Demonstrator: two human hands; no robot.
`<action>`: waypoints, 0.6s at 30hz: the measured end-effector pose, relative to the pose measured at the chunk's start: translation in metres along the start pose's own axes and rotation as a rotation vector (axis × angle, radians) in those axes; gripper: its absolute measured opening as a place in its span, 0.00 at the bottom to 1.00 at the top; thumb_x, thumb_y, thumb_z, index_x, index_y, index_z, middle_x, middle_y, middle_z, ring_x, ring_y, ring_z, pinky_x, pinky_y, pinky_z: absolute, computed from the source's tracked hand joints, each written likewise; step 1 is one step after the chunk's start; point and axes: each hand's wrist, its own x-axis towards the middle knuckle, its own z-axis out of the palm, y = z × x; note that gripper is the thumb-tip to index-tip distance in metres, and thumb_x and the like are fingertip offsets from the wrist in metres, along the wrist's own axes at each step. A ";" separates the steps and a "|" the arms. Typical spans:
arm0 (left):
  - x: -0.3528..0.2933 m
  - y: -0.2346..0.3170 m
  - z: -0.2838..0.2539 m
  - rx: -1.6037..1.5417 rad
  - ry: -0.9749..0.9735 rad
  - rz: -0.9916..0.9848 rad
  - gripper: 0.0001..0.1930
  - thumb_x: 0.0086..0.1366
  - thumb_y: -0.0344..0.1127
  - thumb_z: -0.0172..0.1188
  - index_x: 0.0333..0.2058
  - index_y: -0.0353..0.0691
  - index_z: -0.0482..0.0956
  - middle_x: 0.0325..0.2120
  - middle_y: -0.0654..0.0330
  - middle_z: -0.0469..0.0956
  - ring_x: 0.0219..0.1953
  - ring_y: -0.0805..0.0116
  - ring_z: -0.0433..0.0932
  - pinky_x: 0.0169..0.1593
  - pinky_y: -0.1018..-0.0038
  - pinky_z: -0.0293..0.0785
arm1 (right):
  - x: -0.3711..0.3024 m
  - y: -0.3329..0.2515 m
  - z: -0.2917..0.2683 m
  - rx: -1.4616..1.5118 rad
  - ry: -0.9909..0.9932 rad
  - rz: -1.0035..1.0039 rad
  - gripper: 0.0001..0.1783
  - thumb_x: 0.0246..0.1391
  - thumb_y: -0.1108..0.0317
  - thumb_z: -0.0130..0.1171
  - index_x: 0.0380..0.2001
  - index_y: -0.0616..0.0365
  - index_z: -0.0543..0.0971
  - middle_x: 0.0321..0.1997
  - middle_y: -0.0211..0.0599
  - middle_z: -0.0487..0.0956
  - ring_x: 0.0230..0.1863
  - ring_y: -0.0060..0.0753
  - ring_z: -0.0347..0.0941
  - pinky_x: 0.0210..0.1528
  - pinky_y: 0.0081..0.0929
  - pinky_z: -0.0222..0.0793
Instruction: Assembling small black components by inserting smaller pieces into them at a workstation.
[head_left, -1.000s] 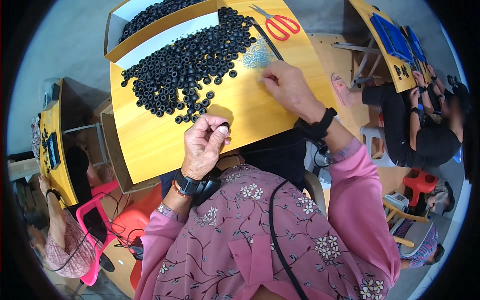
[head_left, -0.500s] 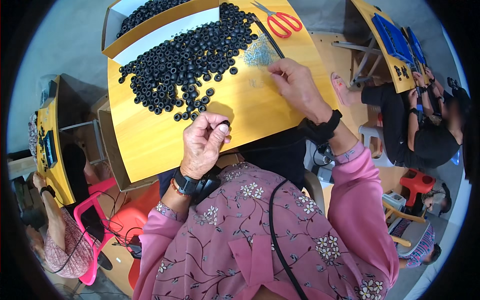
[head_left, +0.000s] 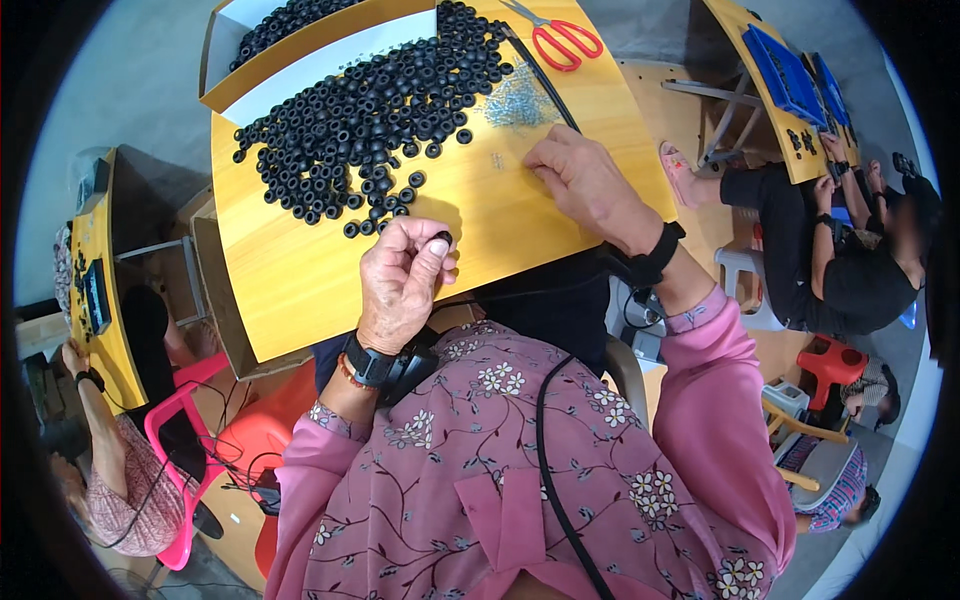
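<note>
Between thumb and fingers, my left hand [head_left: 400, 285] pinches a small black ring-shaped part [head_left: 443, 238] at the near side of the yellow table [head_left: 300, 310]. My right hand [head_left: 595, 190] is over the table to the right, its thumb and fingertips pressed together; whatever they hold is hidden. Just beyond it lies a pile of tiny clear, silvery pieces [head_left: 520, 100], with a few more tiny pieces [head_left: 497, 160] apart from the pile. A large heap of black ring-shaped parts [head_left: 350, 130] spreads beyond my left hand, some of them close to its knuckles.
An open cardboard box [head_left: 320, 55] holding more black parts stands at the far left. Red-handled scissors [head_left: 565, 45] and a black rod [head_left: 540, 75] lie at the far right. People sit at other tables on both sides, one near blue trays [head_left: 780, 75].
My right hand has moved slightly left and toward me, its fingertips now nearer the few separate tiny pieces. My left hand keeps its pinch on the black ring-shaped part, hardly shifting.
</note>
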 end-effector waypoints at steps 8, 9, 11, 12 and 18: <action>0.002 -0.003 0.000 -0.055 -0.005 0.021 0.07 0.72 0.28 0.55 0.45 0.32 0.73 0.34 0.59 0.78 0.32 0.75 0.76 0.37 0.77 0.79 | -0.001 -0.001 -0.005 0.112 -0.023 0.024 0.03 0.55 0.74 0.58 0.34 0.62 0.77 0.35 0.46 0.76 0.39 0.53 0.75 0.42 0.40 0.71; 0.002 -0.003 0.000 -0.056 -0.002 0.030 0.07 0.72 0.28 0.55 0.45 0.32 0.73 0.34 0.59 0.77 0.32 0.75 0.76 0.37 0.77 0.79 | -0.001 -0.001 -0.004 0.099 -0.013 0.010 0.03 0.55 0.74 0.58 0.34 0.62 0.77 0.35 0.46 0.77 0.38 0.53 0.75 0.41 0.40 0.71; 0.001 -0.005 -0.003 -0.036 -0.001 0.038 0.07 0.72 0.27 0.55 0.45 0.32 0.73 0.34 0.59 0.78 0.32 0.75 0.76 0.37 0.77 0.79 | -0.001 -0.010 -0.005 0.249 -0.024 0.114 0.04 0.56 0.74 0.59 0.34 0.62 0.77 0.33 0.45 0.77 0.35 0.49 0.76 0.39 0.37 0.72; 0.001 -0.005 -0.003 -0.037 -0.002 0.043 0.07 0.72 0.27 0.55 0.46 0.32 0.73 0.34 0.59 0.78 0.32 0.75 0.76 0.38 0.77 0.79 | -0.001 -0.017 -0.005 0.325 -0.030 0.166 0.04 0.57 0.74 0.59 0.35 0.62 0.77 0.32 0.44 0.77 0.34 0.47 0.76 0.38 0.35 0.72; 0.002 -0.006 -0.006 -0.073 -0.014 0.045 0.08 0.71 0.26 0.55 0.47 0.31 0.73 0.34 0.58 0.79 0.32 0.75 0.77 0.38 0.76 0.80 | -0.008 -0.061 0.007 0.645 -0.038 0.208 0.04 0.59 0.74 0.60 0.35 0.62 0.76 0.30 0.40 0.76 0.31 0.36 0.76 0.34 0.28 0.70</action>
